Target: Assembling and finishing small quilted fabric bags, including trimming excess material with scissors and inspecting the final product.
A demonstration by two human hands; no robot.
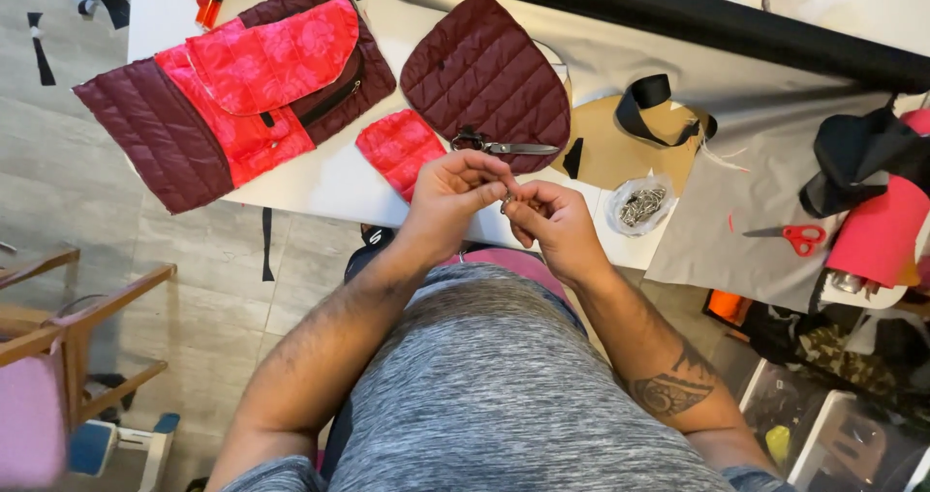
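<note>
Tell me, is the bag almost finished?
Not yet, I think. Done: the maroon quilted bag panel with red floral pocket looks sewn. In hand: both hands, left hand and right hand, pinch a small metal ring. Left: the maroon quilted flap and small red floral piece lie separate.

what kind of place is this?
Probably a small sewing or bag-making workshop: quilted maroon fabric panels and metal shears lie on the white table, beside red-handled scissors.

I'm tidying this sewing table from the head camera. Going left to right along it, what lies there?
Maroon and pink quilted bag panel → small pink quilted piece → maroon quilted flap → bag of metal rings → red-handled scissors → pink fabric roll.
</note>
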